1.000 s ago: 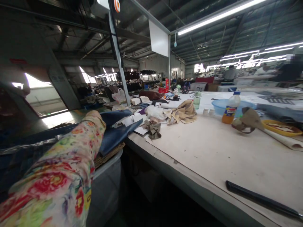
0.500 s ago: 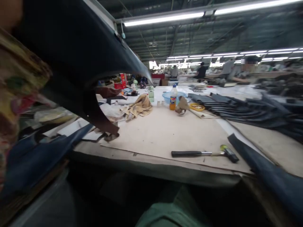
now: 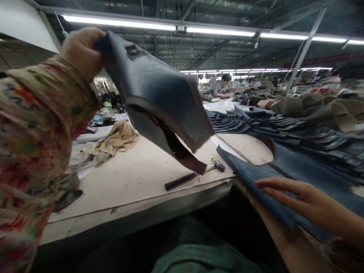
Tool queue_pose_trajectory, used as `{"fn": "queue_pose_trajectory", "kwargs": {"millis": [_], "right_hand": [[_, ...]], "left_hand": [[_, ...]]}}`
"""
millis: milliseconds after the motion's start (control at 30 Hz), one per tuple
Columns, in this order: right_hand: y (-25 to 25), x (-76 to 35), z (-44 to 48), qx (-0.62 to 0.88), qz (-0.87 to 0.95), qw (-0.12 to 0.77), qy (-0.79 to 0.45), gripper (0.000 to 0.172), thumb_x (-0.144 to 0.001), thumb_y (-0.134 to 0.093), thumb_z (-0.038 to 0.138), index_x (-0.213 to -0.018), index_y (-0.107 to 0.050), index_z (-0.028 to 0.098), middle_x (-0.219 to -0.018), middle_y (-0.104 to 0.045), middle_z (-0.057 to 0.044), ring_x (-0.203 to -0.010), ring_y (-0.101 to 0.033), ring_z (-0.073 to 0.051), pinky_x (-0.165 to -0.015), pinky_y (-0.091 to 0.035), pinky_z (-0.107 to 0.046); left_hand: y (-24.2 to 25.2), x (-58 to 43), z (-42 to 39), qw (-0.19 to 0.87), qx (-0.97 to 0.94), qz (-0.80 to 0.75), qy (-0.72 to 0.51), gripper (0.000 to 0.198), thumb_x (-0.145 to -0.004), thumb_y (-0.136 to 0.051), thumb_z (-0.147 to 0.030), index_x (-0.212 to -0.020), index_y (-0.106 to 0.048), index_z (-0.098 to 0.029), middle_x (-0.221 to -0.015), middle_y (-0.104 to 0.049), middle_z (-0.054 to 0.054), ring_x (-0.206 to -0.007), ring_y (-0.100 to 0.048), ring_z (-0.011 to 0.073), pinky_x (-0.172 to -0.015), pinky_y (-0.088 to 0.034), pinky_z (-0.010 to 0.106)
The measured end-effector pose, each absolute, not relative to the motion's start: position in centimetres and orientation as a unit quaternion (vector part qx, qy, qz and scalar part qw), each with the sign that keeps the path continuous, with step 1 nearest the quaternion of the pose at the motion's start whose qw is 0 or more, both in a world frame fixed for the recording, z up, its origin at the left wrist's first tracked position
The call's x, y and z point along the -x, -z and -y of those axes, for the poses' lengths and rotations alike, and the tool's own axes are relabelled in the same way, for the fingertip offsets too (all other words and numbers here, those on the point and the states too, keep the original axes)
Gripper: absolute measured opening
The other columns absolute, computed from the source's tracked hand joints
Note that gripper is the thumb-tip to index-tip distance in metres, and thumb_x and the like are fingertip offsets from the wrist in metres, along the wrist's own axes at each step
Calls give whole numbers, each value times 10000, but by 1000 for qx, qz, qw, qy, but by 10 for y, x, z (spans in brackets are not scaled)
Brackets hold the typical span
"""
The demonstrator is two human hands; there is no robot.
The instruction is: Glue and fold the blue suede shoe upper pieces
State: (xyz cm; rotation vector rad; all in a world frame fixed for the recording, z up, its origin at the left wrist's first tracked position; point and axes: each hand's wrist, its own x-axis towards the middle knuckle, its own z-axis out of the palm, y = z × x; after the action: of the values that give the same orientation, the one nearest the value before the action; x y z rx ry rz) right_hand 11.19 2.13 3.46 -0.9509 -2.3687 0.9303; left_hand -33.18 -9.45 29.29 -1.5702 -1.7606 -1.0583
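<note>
Raised at the upper left, my left hand (image 3: 83, 51) is closed on the corner of a dark blue leather piece (image 3: 162, 85). The piece hangs folded over the table, with brown edges and a curved cut-out showing. At the right, my right hand (image 3: 298, 197) is held flat with fingers stretched out, above or touching another blue leather piece (image 3: 318, 167) on the table; contact cannot be made out. A hammer (image 3: 182, 181) with a black handle lies near the table's front edge, partly hidden behind the hanging piece's lower tip.
A crumpled tan cloth (image 3: 121, 136) lies on the left of the pale tabletop (image 3: 113, 185). Overlapping dark blue pieces (image 3: 298, 129) spread along the right, with olive-brown pieces (image 3: 313, 108) behind them. Farther back, a person (image 3: 222, 85) is at another table.
My view has turned right. The held leather piece has swung from the left to over the table's middle. My left hand is now plainly visible, and my right hand has come into view.
</note>
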Motion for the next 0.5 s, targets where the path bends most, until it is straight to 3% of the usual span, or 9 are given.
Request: {"fn": "queue_pose_trajectory", "kwargs": {"millis": [67, 133, 233, 367, 433, 500], "right_hand": [[-47, -96, -29, 351, 817, 231, -395, 440, -720, -593, 606, -1003, -687, 283, -1007, -684, -60, -960, -633, -259, -903, -512, -393], [-55, -83, -38, 347, 778, 251, -460, 508, -700, -611, 622, -1022, -672, 233, -986, -684, -77, -924, -639, -245, -869, -525, -373], [-61, -65, -52, 346, 712, 263, -551, 477, -783, -554, 574, -1071, -630, 202, -1017, -671, -94, -900, -643, -211, -800, -543, -313], [-54, -37, -72, 377, 609, 238, -656, 421, -920, -370, 459, -1164, -546, 164, -1043, -660, -116, -847, -652, -163, -700, -544, -238], [-45, -27, -83, 400, 582, 213, -675, 468, -936, -318, 469, -1201, -507, 133, -1065, -651, -139, -822, -654, -155, -671, -542, -227], [-34, -20, -95, 424, 585, 187, -666, 525, -929, -313, 506, -1234, -473, 110, -1083, -642, -163, -811, -657, -160, -655, -541, -231]], "left_hand": [[-301, 303, 80, 351, 581, 620, 393, 613, -763, -368, -409, -1121, -536, 60, -911, -523, -12, -938, -468, 135, -829, -347, 321], [-306, 272, 70, 409, 656, 550, 317, 553, -788, -349, -371, -1059, -569, 58, -896, -506, -6, -946, -458, 113, -834, -334, 312], [-290, 234, 64, 400, 821, 369, 172, 379, -848, -357, -241, -938, -608, 29, -1017, -488, 20, -1067, -433, 119, -920, -299, 312], [-204, 216, 76, 318, 898, 277, 129, 278, -851, -397, -61, -892, -666, -119, -1265, -409, 79, -1234, -354, 201, -1031, -290, 362], [-151, 223, 89, 286, 895, 324, 116, 237, -875, -431, -120, -904, -656, -187, -1316, -392, 81, -1182, -421, 211, -973, -375, 371], [-108, 235, 104, 252, 881, 394, 67, 327, -864, -365, -68, -964, -629, -231, -1305, -425, 89, -1033, -522, 191, -842, -450, 339]]}}
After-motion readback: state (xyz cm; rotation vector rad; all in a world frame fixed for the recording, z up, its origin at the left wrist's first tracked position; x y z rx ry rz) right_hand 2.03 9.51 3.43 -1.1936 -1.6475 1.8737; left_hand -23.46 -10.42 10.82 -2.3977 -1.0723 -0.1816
